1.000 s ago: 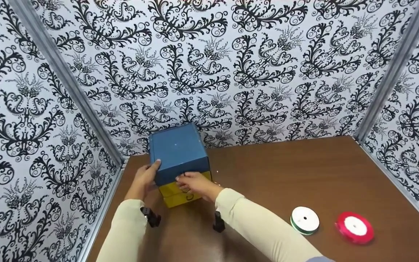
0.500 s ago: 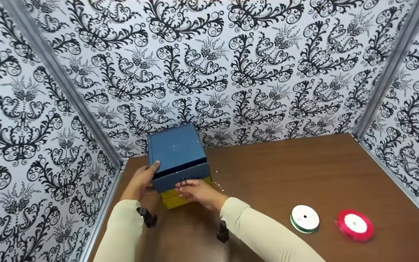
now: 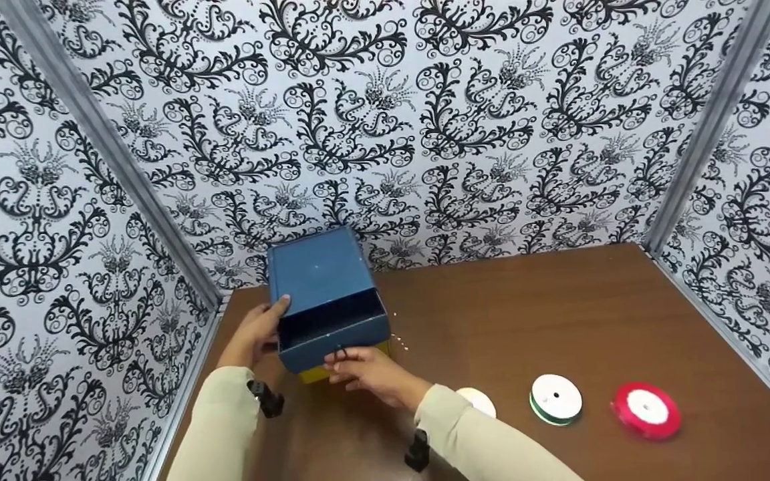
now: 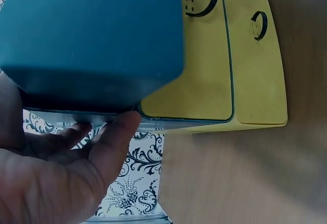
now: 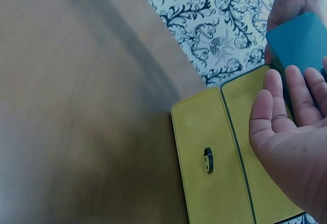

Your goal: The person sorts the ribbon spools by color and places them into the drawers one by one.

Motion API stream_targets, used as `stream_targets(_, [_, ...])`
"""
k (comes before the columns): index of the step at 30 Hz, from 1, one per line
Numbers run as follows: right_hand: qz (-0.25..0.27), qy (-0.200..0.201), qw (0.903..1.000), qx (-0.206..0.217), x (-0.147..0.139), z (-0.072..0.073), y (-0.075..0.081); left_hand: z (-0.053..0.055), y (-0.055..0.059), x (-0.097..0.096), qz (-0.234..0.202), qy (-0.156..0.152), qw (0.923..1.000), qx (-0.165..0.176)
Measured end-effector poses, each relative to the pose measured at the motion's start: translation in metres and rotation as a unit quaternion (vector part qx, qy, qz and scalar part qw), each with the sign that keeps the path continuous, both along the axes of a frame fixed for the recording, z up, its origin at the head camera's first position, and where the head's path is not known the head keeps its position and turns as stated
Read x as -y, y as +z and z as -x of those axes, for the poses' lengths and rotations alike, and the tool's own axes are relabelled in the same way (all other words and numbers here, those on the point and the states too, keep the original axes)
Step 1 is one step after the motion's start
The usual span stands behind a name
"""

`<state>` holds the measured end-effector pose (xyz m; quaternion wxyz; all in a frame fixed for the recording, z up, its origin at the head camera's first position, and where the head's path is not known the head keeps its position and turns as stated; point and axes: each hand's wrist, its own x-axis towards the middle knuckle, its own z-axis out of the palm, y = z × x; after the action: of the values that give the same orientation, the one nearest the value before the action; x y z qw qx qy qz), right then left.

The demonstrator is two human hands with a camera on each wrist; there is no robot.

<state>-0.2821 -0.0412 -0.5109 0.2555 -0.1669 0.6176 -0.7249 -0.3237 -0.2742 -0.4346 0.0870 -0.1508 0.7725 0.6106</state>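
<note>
A small drawer box with a blue top [image 3: 318, 267] stands at the back left of the table. Its top blue drawer [image 3: 335, 344] is partly pulled out, and the dark inside shows. My right hand [image 3: 365, 374] pinches the black loop handle [image 3: 340, 351] on that drawer's front. My left hand [image 3: 258, 334] holds the box's left side near the front, thumb on the top edge and fingers along the side. Below, two yellow drawer fronts [image 4: 189, 81] with black loop handles [image 4: 260, 26] are flush with the box.
To the right lie a white spool with green edge [image 3: 556, 397] and a red ribbon spool [image 3: 647, 409]. Another pale spool [image 3: 478, 402] is partly behind the right sleeve. A beaded strand [image 3: 400, 341] hangs beside the box. Patterned walls [image 3: 438, 133] enclose the table.
The blue drawer has slid out toward me, the right hand moving with its handle. The left hand stays at the box's side. A pale spool has come into view by the right sleeve.
</note>
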Motion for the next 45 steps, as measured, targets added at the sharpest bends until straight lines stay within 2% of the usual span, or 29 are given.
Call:
stream_targets(8, [0.007, 0.002, 0.9999, -0.012, -0.004, -0.020, -0.002, -0.003, 0.005, 0.003, 0.001, 0.009, 1.0000, 0.002])
stream_targets(16, [0.012, 0.002, 0.9995, -0.027, -0.011, -0.039, -0.009, -0.006, 0.010, -0.002, 0.010, -0.008, 0.9999, 0.004])
stream_targets(22, [-0.013, -0.011, 0.9982, -0.058, -0.016, -0.053, -0.015, -0.005, 0.011, -0.003, 0.008, -0.014, 0.9999, 0.004])
stream_targets(26, [-0.024, -0.023, 0.9967, -0.075, -0.017, -0.058, -0.020, -0.003, 0.010, -0.004, -0.005, -0.011, 0.9999, 0.004])
stream_targets(32, [-0.023, -0.019, 0.9962, -0.081, -0.024, -0.065, -0.020, -0.001, 0.009, -0.005, -0.013, -0.006, 0.9999, 0.002])
stream_targets(41, [-0.016, -0.009, 0.9970, -0.075, -0.034, -0.078, -0.023, -0.004, 0.006, -0.003, -0.004, -0.023, 0.9997, 0.004])
stream_targets(45, [-0.009, 0.001, 0.9958, -0.092, -0.036, -0.080, -0.026, -0.005, 0.006, -0.004, -0.016, -0.024, 0.9996, 0.003])
